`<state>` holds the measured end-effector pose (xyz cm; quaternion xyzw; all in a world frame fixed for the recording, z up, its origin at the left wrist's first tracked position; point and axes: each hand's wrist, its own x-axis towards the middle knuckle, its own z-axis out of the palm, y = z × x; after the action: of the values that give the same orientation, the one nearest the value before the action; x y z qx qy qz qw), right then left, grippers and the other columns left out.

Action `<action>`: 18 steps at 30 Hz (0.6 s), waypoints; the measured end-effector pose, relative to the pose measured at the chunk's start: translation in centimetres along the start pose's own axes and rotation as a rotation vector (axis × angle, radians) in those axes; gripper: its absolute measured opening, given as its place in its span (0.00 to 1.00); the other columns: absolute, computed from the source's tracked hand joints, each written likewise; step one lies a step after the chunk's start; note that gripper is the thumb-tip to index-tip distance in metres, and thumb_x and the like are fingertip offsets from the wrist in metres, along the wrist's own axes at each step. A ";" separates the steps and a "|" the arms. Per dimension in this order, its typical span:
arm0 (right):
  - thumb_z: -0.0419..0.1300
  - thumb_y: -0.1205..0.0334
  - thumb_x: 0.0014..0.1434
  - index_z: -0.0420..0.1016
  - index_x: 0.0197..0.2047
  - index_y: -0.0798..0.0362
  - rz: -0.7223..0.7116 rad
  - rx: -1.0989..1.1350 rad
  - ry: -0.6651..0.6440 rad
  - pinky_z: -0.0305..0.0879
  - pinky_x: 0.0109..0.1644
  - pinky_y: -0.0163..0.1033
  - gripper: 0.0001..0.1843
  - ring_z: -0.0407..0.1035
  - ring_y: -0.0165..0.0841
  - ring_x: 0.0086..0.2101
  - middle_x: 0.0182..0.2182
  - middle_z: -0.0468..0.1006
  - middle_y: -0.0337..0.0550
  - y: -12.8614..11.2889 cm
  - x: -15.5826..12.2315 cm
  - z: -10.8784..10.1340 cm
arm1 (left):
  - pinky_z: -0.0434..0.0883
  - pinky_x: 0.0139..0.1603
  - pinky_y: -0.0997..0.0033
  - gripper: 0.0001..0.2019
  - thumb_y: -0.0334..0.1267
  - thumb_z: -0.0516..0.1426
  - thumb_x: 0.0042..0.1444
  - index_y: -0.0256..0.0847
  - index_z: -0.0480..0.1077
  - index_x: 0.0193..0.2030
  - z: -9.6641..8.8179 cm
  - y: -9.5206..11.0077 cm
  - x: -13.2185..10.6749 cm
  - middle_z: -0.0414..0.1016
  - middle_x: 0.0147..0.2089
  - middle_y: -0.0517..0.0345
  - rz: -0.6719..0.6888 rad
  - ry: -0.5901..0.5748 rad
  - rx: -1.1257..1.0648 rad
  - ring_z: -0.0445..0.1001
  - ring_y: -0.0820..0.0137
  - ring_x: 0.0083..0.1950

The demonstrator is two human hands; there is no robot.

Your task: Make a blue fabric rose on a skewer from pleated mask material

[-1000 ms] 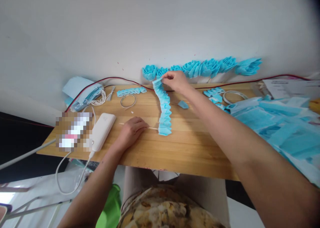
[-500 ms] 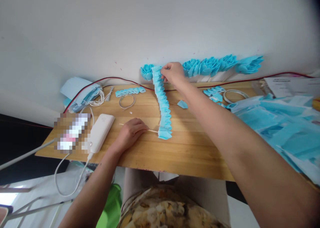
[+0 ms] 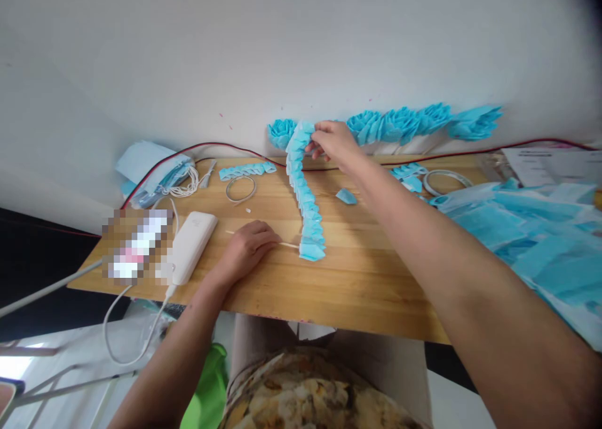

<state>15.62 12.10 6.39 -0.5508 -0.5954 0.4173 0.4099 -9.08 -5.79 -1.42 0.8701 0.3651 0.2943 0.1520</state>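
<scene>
Clearly, everything turned on how the strip (image 3: 305, 197) met the stick (image 3: 288, 245): its near end sat at the stick's right tip, and its long axis ran away from you, roughly square to the stick, bowing left along the way. Your right grip (image 3: 333, 142) pinched the far end, well beyond the stick, so from that grip the strip trailed back toward you. Your left grip (image 3: 251, 244) was nearer the strip's near end; it was clasped over the stick's middle, low on the surface (image 3: 376, 278). Whether the stick's tip was fastened to the strip could not be made out. The strip looked long, narrow and limp, light blue with paler patches, folded into overlapping pleats with pointed edges. Its near end was flatter, finishing in a blunt point just right of the stick.
</scene>
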 end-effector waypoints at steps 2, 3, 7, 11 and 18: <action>0.62 0.65 0.61 0.71 0.33 0.49 0.011 0.026 -0.010 0.57 0.26 0.37 0.05 0.70 0.32 0.24 0.28 0.79 0.41 -0.5 -0.4 -0.2 | 0.73 0.43 0.67 0.11 0.35 0.54 0.72 0.38 0.78 0.42 0.0 0.0 0.0 0.80 0.40 0.49 -0.007 -0.008 0.000 0.77 0.65 0.42; 0.63 0.66 0.61 0.72 0.34 0.49 0.010 0.027 -0.012 0.56 0.25 0.36 0.04 0.69 0.31 0.24 0.28 0.79 0.41 -0.8 -0.5 -0.2 | 0.73 0.43 0.67 0.11 0.35 0.54 0.72 0.38 0.78 0.42 0.0 0.0 0.0 0.80 0.40 0.49 -0.010 -0.010 0.000 0.77 0.65 0.43; 0.64 0.71 0.59 0.71 0.28 0.51 -0.006 -0.006 -0.046 0.54 0.23 0.34 0.10 0.66 0.28 0.23 0.25 0.77 0.41 -1.4 -1.1 0.0 | 0.73 0.44 0.67 0.12 0.35 0.54 0.72 0.38 0.79 0.42 0.0 0.0 0.0 0.80 0.40 0.49 -0.019 -0.007 -0.012 0.77 0.65 0.43; 0.63 0.72 0.62 0.72 0.31 0.52 0.053 0.123 -0.014 0.60 0.26 0.32 0.09 0.72 0.28 0.27 0.29 0.79 0.43 -1.5 -1.0 0.9 | 0.72 0.43 0.68 0.11 0.35 0.55 0.72 0.38 0.78 0.42 0.0 0.0 0.0 0.80 0.40 0.50 -0.012 -0.004 -0.011 0.77 0.66 0.42; 0.61 0.67 0.66 0.73 0.41 0.51 0.118 0.205 -0.038 0.74 0.35 0.37 0.02 0.80 0.36 0.37 0.40 0.84 0.50 -0.5 0.0 1.3 | 0.72 0.44 0.68 0.11 0.34 0.54 0.72 0.37 0.78 0.42 -0.1 0.1 0.0 0.80 0.40 0.49 -0.021 -0.002 -0.017 0.77 0.66 0.43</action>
<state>14.21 12.00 6.45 -0.5320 -0.5237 0.5099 0.4274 -9.07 -5.88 -1.31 0.8651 0.3717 0.2949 0.1628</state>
